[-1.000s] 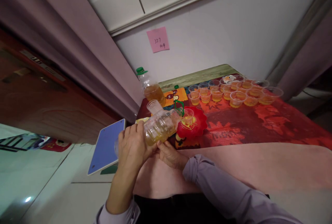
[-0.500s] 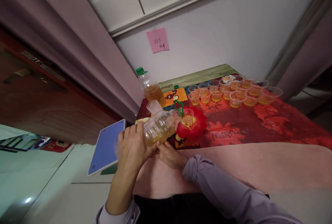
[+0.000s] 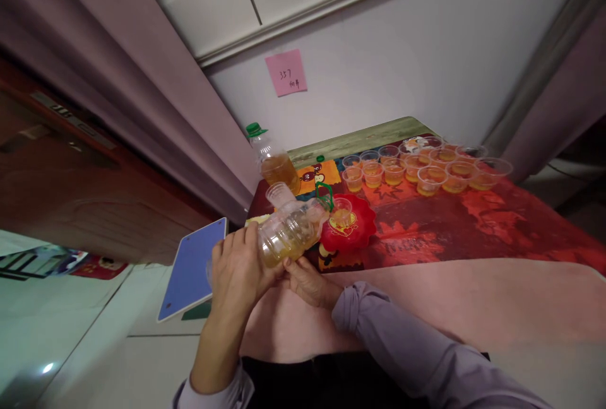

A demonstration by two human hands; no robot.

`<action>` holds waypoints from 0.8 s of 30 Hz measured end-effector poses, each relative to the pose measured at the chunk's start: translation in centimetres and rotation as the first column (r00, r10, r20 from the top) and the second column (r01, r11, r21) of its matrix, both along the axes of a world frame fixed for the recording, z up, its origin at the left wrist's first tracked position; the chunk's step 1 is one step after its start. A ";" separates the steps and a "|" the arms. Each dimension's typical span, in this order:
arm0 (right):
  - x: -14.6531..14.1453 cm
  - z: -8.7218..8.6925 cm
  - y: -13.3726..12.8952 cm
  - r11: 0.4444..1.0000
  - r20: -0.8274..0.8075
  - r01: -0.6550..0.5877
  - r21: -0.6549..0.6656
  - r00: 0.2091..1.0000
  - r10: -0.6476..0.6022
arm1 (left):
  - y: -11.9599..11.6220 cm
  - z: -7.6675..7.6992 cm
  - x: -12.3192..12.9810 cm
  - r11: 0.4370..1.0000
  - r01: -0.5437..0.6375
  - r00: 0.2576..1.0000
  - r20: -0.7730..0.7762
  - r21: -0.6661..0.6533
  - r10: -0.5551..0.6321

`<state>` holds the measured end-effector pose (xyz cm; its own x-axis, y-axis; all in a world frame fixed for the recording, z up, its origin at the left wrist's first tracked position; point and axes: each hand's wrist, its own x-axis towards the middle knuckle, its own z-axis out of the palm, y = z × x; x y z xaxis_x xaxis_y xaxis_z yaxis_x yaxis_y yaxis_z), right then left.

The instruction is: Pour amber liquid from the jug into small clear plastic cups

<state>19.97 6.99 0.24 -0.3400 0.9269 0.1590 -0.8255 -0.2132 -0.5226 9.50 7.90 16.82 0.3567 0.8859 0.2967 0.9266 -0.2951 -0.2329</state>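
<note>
At the near left corner of the table (image 3: 540, 226), I have both hands on the clear bottle (image 3: 286, 235), which lies tilted with its neck toward the red dish (image 3: 364, 229). The left hand (image 3: 237, 264) is wrapped over the bottle near its base, grasping it from above with the fingers closed around the plastic. The right hand (image 3: 305, 279) grips the same bottle from beneath, thumb against its lower side; most of its fingers are hidden from me. Yellowish liquid rests along the bottle's underside, and a green handle (image 3: 324, 193) loops up by the neck. The mouth sits right beside a small clear cup (image 3: 341, 212) standing in the dish; I can't tell whether the two touch or whether any liquid is running. Just behind the bottle I see clear plastic cups (image 3: 279, 194), seemingly stacked and partly covered. Beyond them a second bottle (image 3: 280, 170) stands upright, part full of amber liquid under its green top, with a loose green cap (image 3: 320, 158) on the table to its right. Farther right, well apart from the hands, a cluster of clear cups (image 3: 430, 180) stands close together, many with a shallow fill of amber liquid.
</note>
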 end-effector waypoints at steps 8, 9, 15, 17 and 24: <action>0.9 0.3 1.1 0.972 0.180 0.232 0.028 0.956 -0.233 | 1.8 -4.7 -3.8 0.995 0.059 0.871 0.482 0.083 -0.092; 1.0 0.3 1.3 0.965 0.185 0.258 0.041 0.948 -0.261 | 2.1 -5.3 -4.1 0.994 0.032 0.816 0.571 0.103 -0.086; 1.2 0.0 1.1 0.901 0.365 0.414 0.130 0.825 -0.431 | 2.7 -10.8 -3.8 0.984 -0.165 0.260 0.965 0.069 -0.024; 1.1 -0.3 1.0 0.896 0.401 0.427 0.118 0.805 -0.437 | 2.5 -13.2 -3.4 0.976 -0.209 0.173 0.984 0.067 -0.031; 0.9 -1.1 1.2 0.907 0.489 0.407 0.106 0.773 -0.404 | 3.0 -18.4 -3.7 0.991 -0.133 0.077 0.997 0.029 -0.019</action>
<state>20.86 8.17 -0.82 0.0372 0.9969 0.0696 -0.4702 0.0789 -0.8790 5.84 10.89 -1.54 -0.3834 0.8311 0.4029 0.3405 -0.2783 0.8981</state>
